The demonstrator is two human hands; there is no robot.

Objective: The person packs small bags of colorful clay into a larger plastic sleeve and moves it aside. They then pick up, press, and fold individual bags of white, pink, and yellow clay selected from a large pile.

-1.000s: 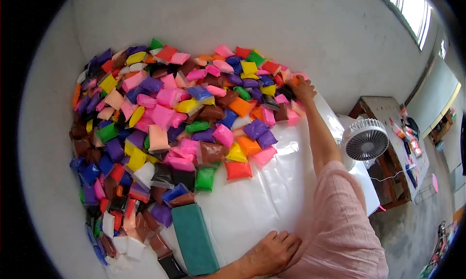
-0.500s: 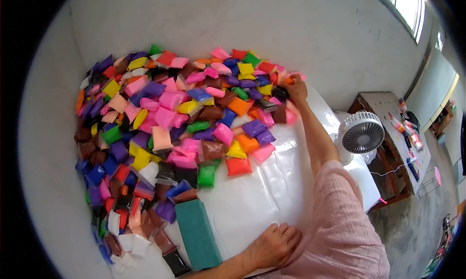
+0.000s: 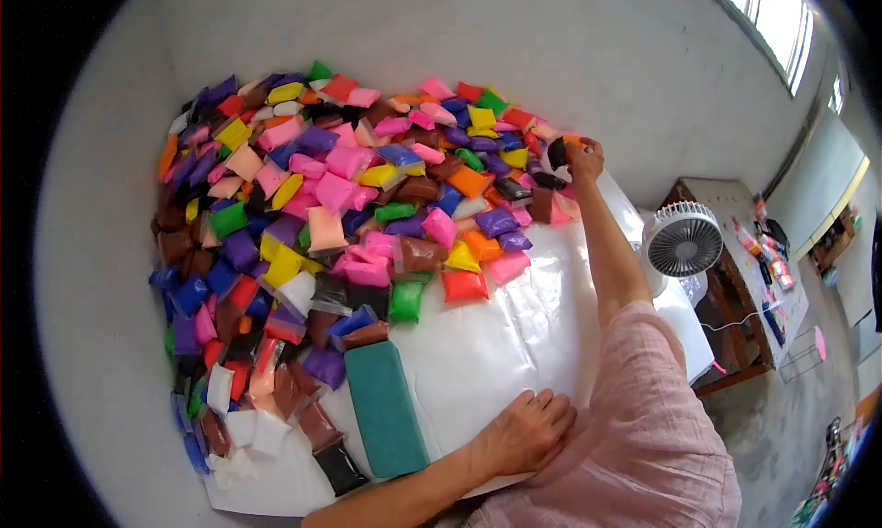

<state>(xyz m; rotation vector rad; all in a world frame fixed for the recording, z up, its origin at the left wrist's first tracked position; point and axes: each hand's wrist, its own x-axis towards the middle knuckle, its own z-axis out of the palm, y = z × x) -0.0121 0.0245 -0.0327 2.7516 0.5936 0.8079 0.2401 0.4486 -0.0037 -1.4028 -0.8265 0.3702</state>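
Note:
Many small packets in several colours lie heaped on a white sheet (image 3: 478, 353). At the heap's right end, my right hand (image 3: 585, 158) is closed with its fingers at a black packet (image 3: 557, 153) and an orange one beside it; which of them it grips is not clear. My left hand (image 3: 528, 431) rests on the sheet near the front edge, fingers curled under, and what they hold, if anything, is hidden. A teal block (image 3: 386, 410) lies left of it, with a black packet (image 3: 340, 467) next to the block's lower left.
A white fan (image 3: 682, 241) stands right of my right forearm. Beyond it is a wooden table (image 3: 735, 206) with items and a cable on it. Pale walls (image 3: 413, 32) rise behind and left of the heap.
The camera view has shifted slightly, moving the heap right in view. A black packet now stands raised at my right hand's fingertips. My left hand stays resting on the sheet.

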